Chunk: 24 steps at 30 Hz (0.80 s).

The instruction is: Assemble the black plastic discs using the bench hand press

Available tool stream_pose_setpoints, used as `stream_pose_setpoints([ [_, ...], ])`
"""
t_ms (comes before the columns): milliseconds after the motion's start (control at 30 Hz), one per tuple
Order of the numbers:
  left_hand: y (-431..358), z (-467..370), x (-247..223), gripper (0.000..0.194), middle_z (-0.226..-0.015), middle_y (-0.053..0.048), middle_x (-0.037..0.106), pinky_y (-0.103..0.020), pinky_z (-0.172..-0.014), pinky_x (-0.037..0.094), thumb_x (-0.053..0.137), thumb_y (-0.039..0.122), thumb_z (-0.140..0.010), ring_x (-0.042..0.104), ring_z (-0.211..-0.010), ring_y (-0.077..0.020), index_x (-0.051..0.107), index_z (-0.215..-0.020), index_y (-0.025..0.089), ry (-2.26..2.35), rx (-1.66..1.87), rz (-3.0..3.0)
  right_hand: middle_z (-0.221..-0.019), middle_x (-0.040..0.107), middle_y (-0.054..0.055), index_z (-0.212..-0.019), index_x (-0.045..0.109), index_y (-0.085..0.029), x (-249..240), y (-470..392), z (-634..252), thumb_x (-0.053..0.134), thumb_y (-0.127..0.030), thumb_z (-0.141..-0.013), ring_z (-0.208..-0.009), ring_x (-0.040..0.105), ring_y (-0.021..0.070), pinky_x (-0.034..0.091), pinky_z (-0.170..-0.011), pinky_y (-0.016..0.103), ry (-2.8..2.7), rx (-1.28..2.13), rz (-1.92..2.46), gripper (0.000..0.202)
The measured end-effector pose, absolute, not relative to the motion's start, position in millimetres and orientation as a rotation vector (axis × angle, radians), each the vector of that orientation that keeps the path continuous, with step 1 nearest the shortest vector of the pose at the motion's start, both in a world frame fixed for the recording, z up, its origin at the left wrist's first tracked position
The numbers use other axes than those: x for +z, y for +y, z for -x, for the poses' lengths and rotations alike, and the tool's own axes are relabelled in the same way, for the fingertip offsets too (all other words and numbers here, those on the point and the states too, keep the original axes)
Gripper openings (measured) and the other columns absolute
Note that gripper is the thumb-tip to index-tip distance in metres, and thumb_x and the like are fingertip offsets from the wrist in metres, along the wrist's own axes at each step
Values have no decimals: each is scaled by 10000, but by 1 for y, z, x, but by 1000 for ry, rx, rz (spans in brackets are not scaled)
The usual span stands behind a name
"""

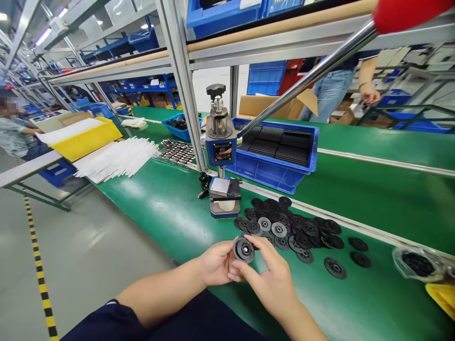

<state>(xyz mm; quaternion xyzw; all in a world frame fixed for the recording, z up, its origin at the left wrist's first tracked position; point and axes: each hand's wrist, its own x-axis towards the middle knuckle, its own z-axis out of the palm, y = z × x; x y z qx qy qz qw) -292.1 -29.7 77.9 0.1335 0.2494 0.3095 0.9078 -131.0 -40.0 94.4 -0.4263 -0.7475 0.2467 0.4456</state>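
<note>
Between my two hands is a round black plastic disc with a raised ring and a small brass-coloured centre. My left hand grips its left edge, and my right hand pinches its right side between thumb and fingers. Just beyond them, to the right, lies a loose heap of similar black discs, a few showing greyer faces. A hand press with a blue body and a black knob stands behind my hands. Its long steel lever slants up to a red grip.
Behind the press sits a blue bin of stacked black parts. White strips and a tray of small metal pieces lie to the left. A plastic-bagged bundle is at right. A metal post rises beside the press. Other people stand farther off.
</note>
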Motion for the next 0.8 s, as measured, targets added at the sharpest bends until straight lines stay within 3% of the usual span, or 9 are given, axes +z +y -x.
stream_pose_setpoints([
  [233, -29, 296, 79, 374, -564, 19, 467, -207, -444, 139, 523, 514, -895, 313, -442, -68, 567, -828, 149, 516, 647, -297, -1173, 605, 106, -1253, 535, -206, 94, -46, 132, 710, -272, -806, -1050, 598, 252, 535, -887, 423, -1836, 595, 1064, 484],
  [333, -28, 299, 80, 455, -506, 43, 407, -206, -433, 143, 458, 592, -899, 291, -408, -63, 550, -815, 155, 524, 618, -365, -1188, 585, 117, -1218, 555, -201, 99, -52, 125, 656, -259, -858, -1058, 591, 248, 537, -868, 407, -1794, 556, 1048, 378],
  [433, -29, 300, 81, 510, -452, 70, 322, -200, -423, 146, 419, 651, -886, 246, -375, -52, 490, -729, 171, 558, 591, -430, -1076, 593, 104, -1148, 603, -200, 106, -59, 117, 632, -158, -861, -955, 603, 221, 531, -785, 362, -1817, 458, 974, 292],
  [567, -32, 296, 85, 516, -454, 74, 344, -192, -411, 155, 448, 668, -864, 252, -367, -44, 510, -763, 166, 629, 604, -491, -878, 578, 63, -1207, 594, -195, 114, -66, 110, 624, -52, -834, -733, 547, 164, 472, -629, 309, -1982, 394, 847, 401],
  [800, -35, 290, 88, 541, -465, 60, 404, -197, -393, 171, 518, 669, -825, 306, -359, -42, 525, -725, 138, 733, 716, -648, -855, 582, 70, -1163, 606, -169, 115, -71, 109, 615, -49, -847, -732, 531, 170, 456, -629, 316, -2046, 345, 860, 338],
])
